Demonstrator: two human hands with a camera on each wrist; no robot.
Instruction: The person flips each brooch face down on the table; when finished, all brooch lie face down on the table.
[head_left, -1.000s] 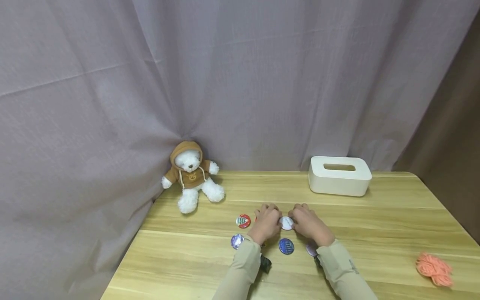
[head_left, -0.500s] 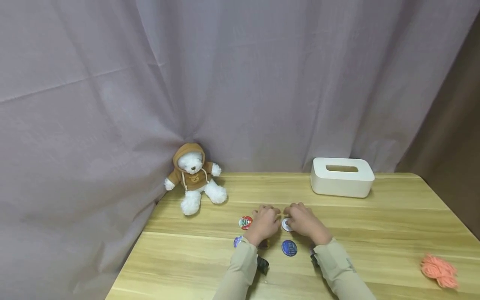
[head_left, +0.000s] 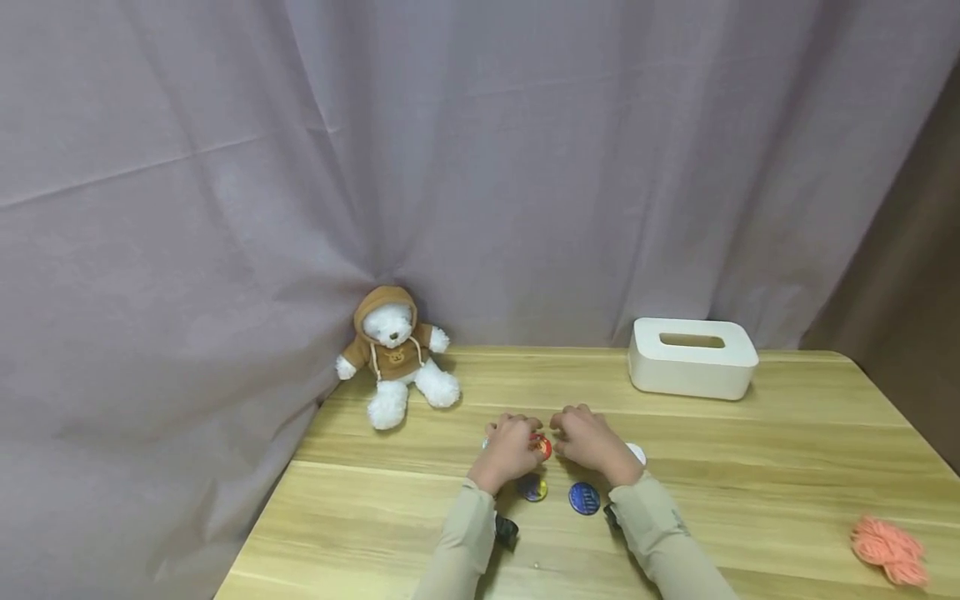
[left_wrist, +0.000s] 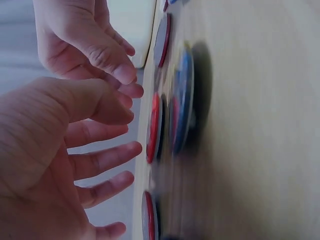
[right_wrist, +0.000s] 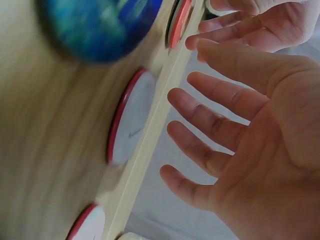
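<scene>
Several round pin badges lie on the wooden table. My left hand (head_left: pixel 513 450) hovers at a red badge (head_left: pixel 542 447), its fingers spread apart in the left wrist view. My right hand (head_left: pixel 592 440) is just right of that badge, thumb and fingers loosely extended and holding nothing. A white badge (head_left: pixel 637 452) shows beyond the right wrist; another white badge with a red rim (right_wrist: pixel 131 119) lies below the right hand, hidden in the head view. Nearer the person are a yellow-and-purple badge (head_left: pixel 533 487) and a blue badge (head_left: pixel 584 498). The left hand mostly covers another badge (left_wrist: pixel 149 216).
A white bear in a brown hoodie (head_left: pixel 393 358) sits at the back left of the table (head_left: pixel 360 517). At the back right stands a white tissue box (head_left: pixel 692 367). Coral yarn (head_left: pixel 889 552) lies near the right edge, and a grey curtain (head_left: pixel 510 167) hangs behind.
Both hands have moved left, from either side of a white badge to the red badge. The yellow-and-purple badge and the far-right white badge have come into sight. The head view has shifted slightly.
</scene>
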